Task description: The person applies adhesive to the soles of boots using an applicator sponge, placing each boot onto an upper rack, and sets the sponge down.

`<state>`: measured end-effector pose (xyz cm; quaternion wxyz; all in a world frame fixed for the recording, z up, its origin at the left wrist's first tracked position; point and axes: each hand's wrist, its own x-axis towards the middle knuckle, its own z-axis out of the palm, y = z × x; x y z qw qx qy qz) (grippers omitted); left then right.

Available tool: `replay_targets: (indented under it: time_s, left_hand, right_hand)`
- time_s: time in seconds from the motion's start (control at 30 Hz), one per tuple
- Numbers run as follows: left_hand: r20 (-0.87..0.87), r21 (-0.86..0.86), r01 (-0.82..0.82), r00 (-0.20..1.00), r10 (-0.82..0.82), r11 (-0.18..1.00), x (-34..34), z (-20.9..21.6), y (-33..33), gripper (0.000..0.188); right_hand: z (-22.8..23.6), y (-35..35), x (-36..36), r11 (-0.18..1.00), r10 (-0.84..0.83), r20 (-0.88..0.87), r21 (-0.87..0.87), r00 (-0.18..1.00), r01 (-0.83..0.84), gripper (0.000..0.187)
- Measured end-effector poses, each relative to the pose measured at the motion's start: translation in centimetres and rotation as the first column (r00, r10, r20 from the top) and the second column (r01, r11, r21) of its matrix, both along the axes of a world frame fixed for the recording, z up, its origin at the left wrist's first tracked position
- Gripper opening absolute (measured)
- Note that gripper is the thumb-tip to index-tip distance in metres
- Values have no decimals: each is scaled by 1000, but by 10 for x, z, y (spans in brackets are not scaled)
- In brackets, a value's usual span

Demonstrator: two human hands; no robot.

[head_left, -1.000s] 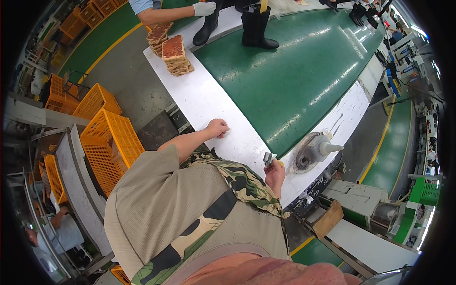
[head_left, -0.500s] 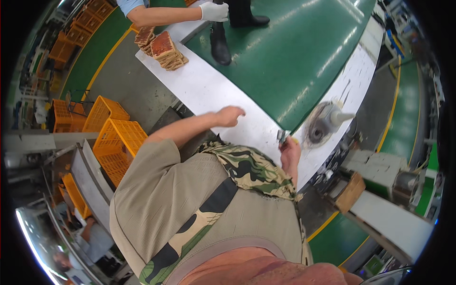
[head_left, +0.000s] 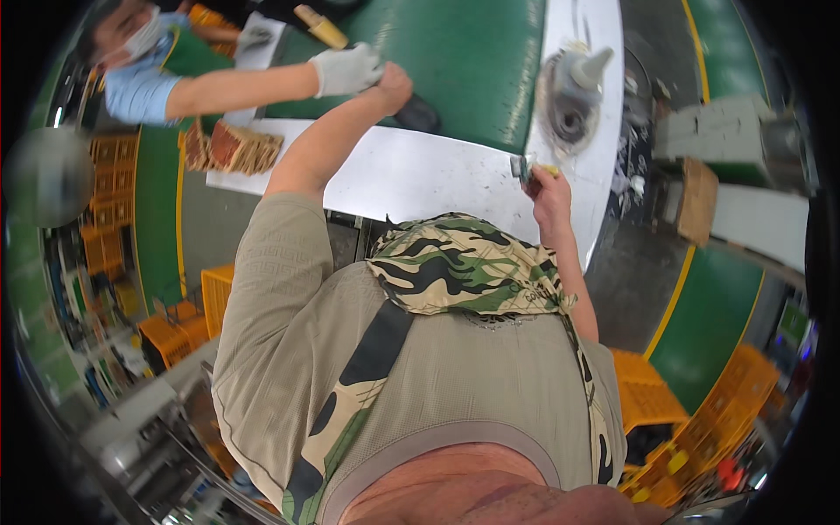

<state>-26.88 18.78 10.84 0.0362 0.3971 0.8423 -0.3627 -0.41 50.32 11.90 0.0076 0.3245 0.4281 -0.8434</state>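
Note:
My left hand (head_left: 395,83) is stretched far forward, its fingers curled at a black boot (head_left: 417,115) on the green belt; the boot's upper part is hidden behind the hands. Touching or nearly touching my fingers is a co-worker's white-gloved hand (head_left: 347,70). In my right hand (head_left: 549,197), closed over the near white ledge, is a small brush (head_left: 521,168) with a metal band and a yellowish handle. Beyond it, a translucent squeeze bottle (head_left: 584,72) with a pale spout stands at a stained round dish (head_left: 569,120).
The green belt (head_left: 472,83) runs away from me beside the white ledge (head_left: 411,171). Tan, reddish-topped square pieces (head_left: 243,149) are stacked at the left. A yellow-handled tool (head_left: 321,26) shows near the co-worker. Orange crates (head_left: 175,337) stand at left and right.
My left hand has reached forward to the boot and the co-worker's glove. The right hand still holds the brush. The view has turned, bringing more of the co-worker into sight.

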Motion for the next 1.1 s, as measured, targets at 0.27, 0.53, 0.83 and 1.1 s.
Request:
replay_targets:
  time_s: [0.27,0.53,0.83,1.1]
  left_hand:
    - [43,-275,2,999,10,962,-26,-24,13,28]
    - [101,-240,58,994,-35,969,-26,-27,20,26]
    - [208,-175,-115,966,151,978,-59,-12,45,22]
    - [370,58,-223,910,186,973,-65,54,36,23]
  right_hand:
    - [-14,90,-24,748,-266,-65,616,962,249,17]
    - [-12,114,-86,-32,-82,-24,999,996,21,20]
    - [-24,112,-113,-285,106,23,958,994,9,12]
    - [-19,116,-110,-386,225,17,920,974,73,12]
